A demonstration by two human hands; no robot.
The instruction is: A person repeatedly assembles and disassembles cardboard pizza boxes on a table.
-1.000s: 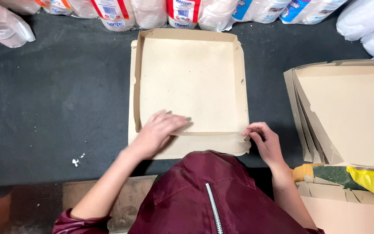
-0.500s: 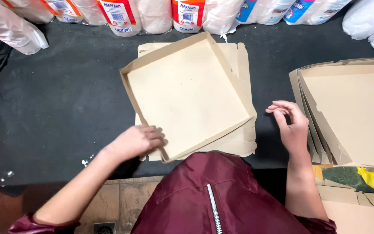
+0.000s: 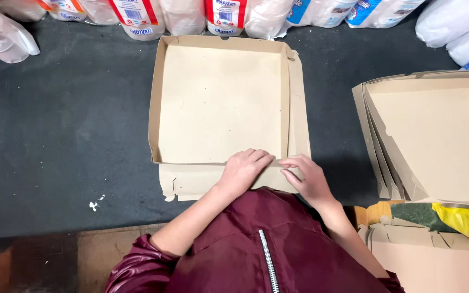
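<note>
Pressing flat, fingers spread, left hand (image 3: 243, 169) and right hand (image 3: 308, 176) on near flap of cardboard box (image 3: 221, 103), lying on dark table (image 3: 55, 135).

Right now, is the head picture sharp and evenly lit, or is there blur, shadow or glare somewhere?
Head view: the cardboard tray is sharp and evenly lit; the left hand and right hand on its near flap show no motion blur; a soft shadow lies on the dark table right of the tray; the plastic bags at the far right corner look bright, nearly washed out.
</note>
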